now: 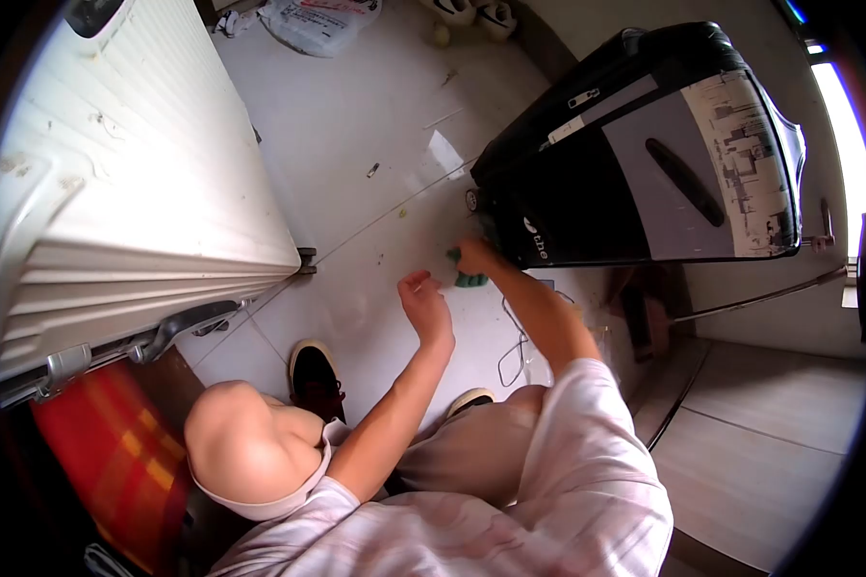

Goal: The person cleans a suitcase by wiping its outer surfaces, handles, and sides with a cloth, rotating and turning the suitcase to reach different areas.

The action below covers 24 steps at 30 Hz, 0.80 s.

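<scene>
My right hand is closed on a dark green cloth-like piece, low down at the near lower corner of a black and grey suitcase. Whether it is a rag or a sponge I cannot tell. To its left, my left hand hovers over the floor with fingers loosely bent and apart, and nothing shows in it. The suitcase stands on the floor with a small wheel at its lower edge, a dark handle on its side and a printed skyline band.
White floor tiles carry small scraps. A white ribbed cabinet-like unit stands left, above a red-orange cloth. A dark cable lies by my right forearm. A plastic bag and shoes are at the back.
</scene>
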Tool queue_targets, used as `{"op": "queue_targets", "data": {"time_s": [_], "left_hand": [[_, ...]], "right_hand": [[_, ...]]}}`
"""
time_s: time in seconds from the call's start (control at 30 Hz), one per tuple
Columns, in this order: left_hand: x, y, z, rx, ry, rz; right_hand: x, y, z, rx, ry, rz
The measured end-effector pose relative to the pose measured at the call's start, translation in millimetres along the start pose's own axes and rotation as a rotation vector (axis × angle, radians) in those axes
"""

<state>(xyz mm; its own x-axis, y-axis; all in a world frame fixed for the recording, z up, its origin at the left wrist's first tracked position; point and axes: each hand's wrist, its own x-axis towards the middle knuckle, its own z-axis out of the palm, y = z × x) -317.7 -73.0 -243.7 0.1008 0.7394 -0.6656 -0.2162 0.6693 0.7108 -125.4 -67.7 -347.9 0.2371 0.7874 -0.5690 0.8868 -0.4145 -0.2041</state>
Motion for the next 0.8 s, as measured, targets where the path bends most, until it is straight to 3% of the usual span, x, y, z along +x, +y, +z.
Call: {"op": "queue_targets", "data": {"time_s": [0.07, 0.17, 0.27, 0.4, 0.47, 0.53, 0.6, 0.67, 0.7, 0.8], "left_hand": [[7.7, -8.5, -5.4, -0.034, 0.012, -0.006], [6.1, -17.4, 5.3, -0.072, 0.017, -0.028], [-2.7, -16.5, 18.2, -0.028, -0.043, -0.026], [-20.6, -3.8, 18.7, -0.017, -0.08, -0.026], [-15.9, -6.2, 13.7, -0.019, -0.047, -0.027], [-13.2, -15.4, 14.9, -0.04, -0.018, 0.001], [-14.5, -17.8, 16.1, -0.059, -0.023, -0.017], [-17.5, -18.0, 16.7, -0.083, -0.028, -0.032], [-18.8, -16.4, 17.7, -0.061, -0.049, -0.047], [-12.5, -18.1, 22.5, -0.03, -0.076, -0.036]], "right_hand": [[-34.9, -13.8, -1.7, -0.031, -0.008, -0.051], [-91.7, -61.3, -65.5, -0.189, 0.216, -0.29], [-74.6, -80.1, -128.9, -0.266, 0.51, -0.526], [-19.8, -21.3, -103.2, -0.32, 0.484, -0.419], [-37.5, -11.2, -72.9, -0.634, 0.533, -0.276], [-87.6, -9.5, -47.6, -0.425, 0.528, -0.11], [-148.0, 4.1, -25.3, -0.553, 0.479, -0.049], [-211.4, 9.8, -29.2, -0.32, 0.334, 0.243], [-234.1, 28.8, -26.8, -0.341, 0.278, 0.287], [-275.6, 20.0, -52.4, -0.269, 0.3, 0.107]]}}
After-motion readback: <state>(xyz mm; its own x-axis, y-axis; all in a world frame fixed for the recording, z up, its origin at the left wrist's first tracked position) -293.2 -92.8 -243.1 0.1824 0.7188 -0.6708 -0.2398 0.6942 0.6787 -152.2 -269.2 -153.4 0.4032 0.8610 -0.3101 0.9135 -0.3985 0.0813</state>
